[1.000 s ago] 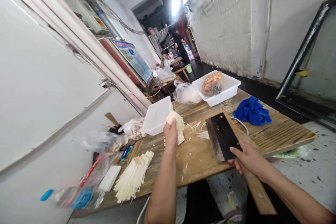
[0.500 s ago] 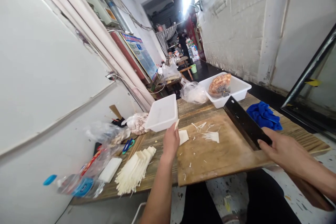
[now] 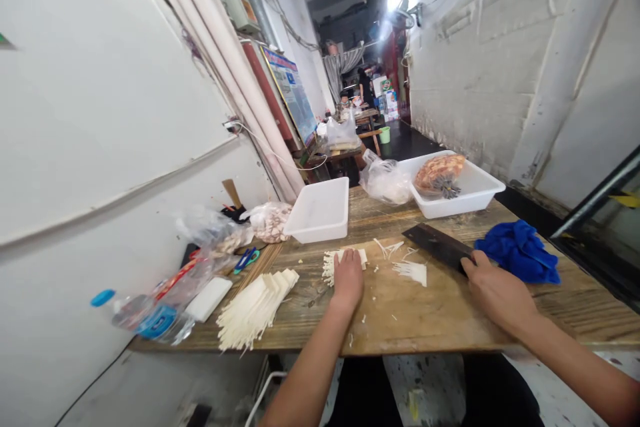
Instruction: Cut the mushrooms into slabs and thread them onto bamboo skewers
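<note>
My left hand point(image 3: 348, 277) presses down, fingers together, on a small stack of pale, partly shredded sheets point(image 3: 341, 258) at the left end of the wooden cutting board point(image 3: 415, 310). My right hand point(image 3: 495, 290) grips the handle of a dark cleaver point(image 3: 436, 245) whose blade lies low over the board's far right part. A little heap of cut white strips point(image 3: 412, 271) lies on the board between my hands.
A fanned pile of pale sheets point(image 3: 256, 307) lies left of the board. Behind stand an empty white tub point(image 3: 321, 210), a white tub point(image 3: 470, 195) with a bagged orange item, plastic bags, a blue cloth point(image 3: 520, 251), a bottle point(image 3: 145, 317), scissors. People stand far down the corridor.
My left hand brought the pale sheets down from the air onto the board. The cleaver swung from upright to low over the board. The view shifted right and down.
</note>
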### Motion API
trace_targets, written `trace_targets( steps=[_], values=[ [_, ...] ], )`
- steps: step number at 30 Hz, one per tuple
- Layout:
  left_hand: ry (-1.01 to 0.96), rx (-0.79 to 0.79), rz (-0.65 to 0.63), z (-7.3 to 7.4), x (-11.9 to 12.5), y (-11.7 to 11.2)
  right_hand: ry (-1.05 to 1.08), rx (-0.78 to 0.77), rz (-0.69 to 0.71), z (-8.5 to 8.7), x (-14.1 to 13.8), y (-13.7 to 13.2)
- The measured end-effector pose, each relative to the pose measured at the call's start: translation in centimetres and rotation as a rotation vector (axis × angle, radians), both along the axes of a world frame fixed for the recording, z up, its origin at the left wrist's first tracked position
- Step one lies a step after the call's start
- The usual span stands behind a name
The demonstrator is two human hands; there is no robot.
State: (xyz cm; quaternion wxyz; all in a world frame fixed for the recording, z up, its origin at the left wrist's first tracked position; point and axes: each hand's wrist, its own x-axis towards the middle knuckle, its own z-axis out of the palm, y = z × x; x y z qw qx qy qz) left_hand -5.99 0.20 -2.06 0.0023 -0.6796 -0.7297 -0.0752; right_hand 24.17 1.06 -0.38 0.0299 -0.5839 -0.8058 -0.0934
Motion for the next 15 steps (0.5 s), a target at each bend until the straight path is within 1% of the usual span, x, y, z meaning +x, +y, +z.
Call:
trace_targets(
  steps=[4, 7, 9, 11, 13, 15],
  values=[
    [-0.039, -0.098, -0.028, 0.7, -0.2, -0.2, -0.021, 0.014, -0.003, -1.2, -0.2, 1.6],
    [-0.101, -0.177, -0.096, 1.9, -0.9, -0.8, -0.001, 0.016, 0.023, -1.8, -0.2, 2.6],
    [-0.148, -0.193, -0.117, 3.1, -1.9, -1.7, 0.017, 0.016, 0.052, -2.3, -0.2, 3.1],
    [-0.192, -0.161, -0.079, 4.3, -3.5, -2.8, 0.037, 0.023, 0.078, -2.8, 0.0, 3.6],
    [-0.233, -0.095, 0.01, 5.5, -5.5, -4.1, 0.063, 0.035, 0.102, -3.2, 0.3, 3.8],
    [-0.278, -0.019, 0.122, 6.3, -7.5, -5.4, 0.104, 0.052, 0.133, -3.4, 0.7, 3.7]
  ],
)
